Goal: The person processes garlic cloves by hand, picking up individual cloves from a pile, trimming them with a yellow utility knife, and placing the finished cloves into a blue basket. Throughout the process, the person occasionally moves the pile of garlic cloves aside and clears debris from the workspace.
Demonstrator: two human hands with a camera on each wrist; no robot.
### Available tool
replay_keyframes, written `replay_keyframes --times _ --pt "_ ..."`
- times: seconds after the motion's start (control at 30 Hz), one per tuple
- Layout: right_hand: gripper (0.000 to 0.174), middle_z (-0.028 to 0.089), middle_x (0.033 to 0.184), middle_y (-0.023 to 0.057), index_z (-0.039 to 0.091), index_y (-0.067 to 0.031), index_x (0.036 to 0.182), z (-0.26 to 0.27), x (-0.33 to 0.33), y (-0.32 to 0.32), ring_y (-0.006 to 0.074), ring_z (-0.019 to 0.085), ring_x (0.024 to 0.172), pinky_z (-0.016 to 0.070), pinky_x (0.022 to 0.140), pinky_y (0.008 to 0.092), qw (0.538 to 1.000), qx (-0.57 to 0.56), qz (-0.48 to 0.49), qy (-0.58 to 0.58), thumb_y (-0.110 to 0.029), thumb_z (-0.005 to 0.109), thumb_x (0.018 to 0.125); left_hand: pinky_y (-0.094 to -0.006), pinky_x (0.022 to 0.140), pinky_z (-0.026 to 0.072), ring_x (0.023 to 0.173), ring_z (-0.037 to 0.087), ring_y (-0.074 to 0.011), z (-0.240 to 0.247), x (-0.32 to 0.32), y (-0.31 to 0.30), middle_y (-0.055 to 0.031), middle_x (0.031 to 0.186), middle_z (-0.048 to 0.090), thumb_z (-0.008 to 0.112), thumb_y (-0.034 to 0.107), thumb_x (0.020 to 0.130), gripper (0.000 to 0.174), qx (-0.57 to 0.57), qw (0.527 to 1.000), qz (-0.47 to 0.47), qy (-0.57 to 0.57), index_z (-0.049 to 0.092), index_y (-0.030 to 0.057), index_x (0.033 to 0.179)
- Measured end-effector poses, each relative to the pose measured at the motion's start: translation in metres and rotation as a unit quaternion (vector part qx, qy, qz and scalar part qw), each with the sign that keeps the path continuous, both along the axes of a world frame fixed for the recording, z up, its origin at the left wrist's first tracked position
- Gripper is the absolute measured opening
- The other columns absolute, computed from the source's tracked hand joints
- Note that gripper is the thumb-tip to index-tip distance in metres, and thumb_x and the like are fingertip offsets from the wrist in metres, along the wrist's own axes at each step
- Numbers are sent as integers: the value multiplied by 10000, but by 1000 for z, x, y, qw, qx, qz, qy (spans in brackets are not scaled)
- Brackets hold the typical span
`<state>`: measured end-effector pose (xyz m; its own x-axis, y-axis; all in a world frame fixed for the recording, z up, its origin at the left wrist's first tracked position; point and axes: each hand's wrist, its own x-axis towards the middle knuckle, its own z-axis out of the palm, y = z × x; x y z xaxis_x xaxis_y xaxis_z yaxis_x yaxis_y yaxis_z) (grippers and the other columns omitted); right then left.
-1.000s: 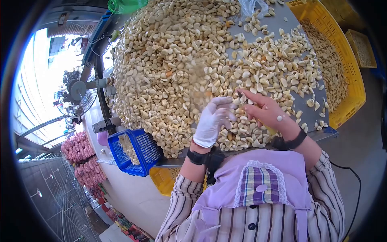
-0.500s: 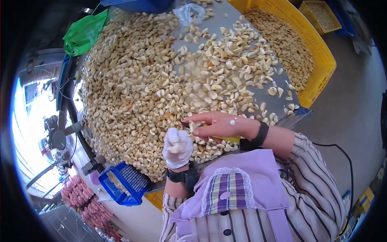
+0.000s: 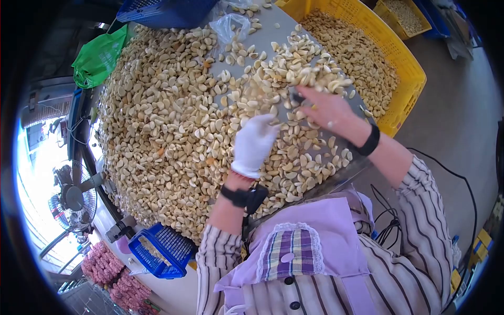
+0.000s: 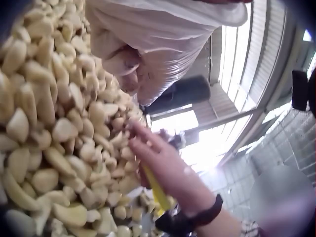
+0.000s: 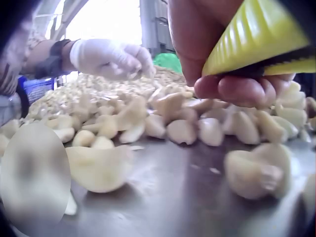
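Note:
Peeled garlic cloves lie heaped over a grey metal table. My left hand, in a white glove, hangs palm down over the cloves near the table's middle. Its fingers are bent, with bare fingertips poking out of the glove; I cannot tell whether a clove is inside them. Farther right, my bare right hand grips a yellow utility knife with a ribbed handle. That hand is blurred, its index finger and the knife's dark tip among cloves at the right part of the table.
A large yellow crate full of cloves stands beyond the table's right edge. One blue basket is at the near left corner, another at the far end. A green bag, a clear plastic bag and a fan border the heap.
The head view has turned. Both hands have moved away from the body, the right one also rightward, apart from the left. The left hand has turned from palm up to palm down.

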<state>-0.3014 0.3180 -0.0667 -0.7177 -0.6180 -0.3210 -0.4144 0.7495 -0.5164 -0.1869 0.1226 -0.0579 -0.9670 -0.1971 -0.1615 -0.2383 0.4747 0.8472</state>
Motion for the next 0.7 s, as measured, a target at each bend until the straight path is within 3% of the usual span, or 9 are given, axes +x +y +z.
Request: replay_keyframes --times 0.07,0.17,0.23,0.27,0.33,0.37,0.5,0.57,0.7 --pt "528 589 1125 132 397 -192 1329 -7 -21 20 331 621 864 505 732 395 999 -8 -36 26 -339 553 846 -329 619 494 737 624 -237 -7 -20 20 -101 857 603 658 220 803 323 -69 997 -40 18 590 74 1083" --pt "525 627 992 143 435 -129 1305 -7 -50 48 298 634 734 513 652 364 983 -36 -178 9 -363 554 852 -355 624 498 756 622 -273 -11 -48 43 -115 899 584 654 272 787 408 -193 973 -123 26 552 101 1143" --pt "576 623 946 120 420 -74 1312 13 -66 62 200 586 583 494 542 296 938 -86 -322 -91 -405 557 860 -392 615 505 758 625 -292 -10 -60 53 -114 914 570 610 275 808 398 -290 940 -179 -6 511 113 1158" --pt "576 623 946 120 420 -74 1312 19 -69 68 200 586 583 494 542 296 938 -86 -324 -91 -405 557 860 -392 615 505 758 625 -292 -11 -61 52 -114 914 570 610 275 808 398 -290 940 -182 -6 511 113 1158" --pt "588 611 946 85 427 -52 1307 29 -74 81 89 489 503 438 451 233 872 -213 -435 -75 -425 553 870 -398 597 512 742 629 -298 -13 -61 43 -122 922 577 576 251 822 285 -348 913 -202 -61 533 105 1062" --pt "588 611 946 85 427 -52 1307 35 -75 87 89 489 503 438 451 233 871 -211 -438 -77 -425 553 870 -414 613 494 741 617 -325 -17 -60 32 -131 936 581 587 268 786 352 -336 918 -196 -79 539 158 1118" --pt "554 606 1051 111 448 -48 1298 66 -70 98 61 460 493 401 424 210 794 -344 -470 -173 -403 544 884 -403 617 495 754 625 -312 18 -56 25 -130 932 587 622 337 775 396 -395 893 -166 -140 553 179 1132" --pt "471 606 1073 150 501 -59 1249 66 -70 93 36 418 459 371 398 179 748 -436 -448 -222 -383 502 908 -395 553 502 693 636 -279 15 -66 38 -101 918 573 576 252 821 252 -300 930 -206 42 568 127 1040" --pt "380 638 997 139 550 -62 1181 75 -54 68 51 434 446 378 384 201 700 -503 -414 -292 -327 530 910 -401 558 493 672 624 -309 -27 -76 68 -102 921 561 608 201 792 178 -310 924 -223 18 604 114 947"
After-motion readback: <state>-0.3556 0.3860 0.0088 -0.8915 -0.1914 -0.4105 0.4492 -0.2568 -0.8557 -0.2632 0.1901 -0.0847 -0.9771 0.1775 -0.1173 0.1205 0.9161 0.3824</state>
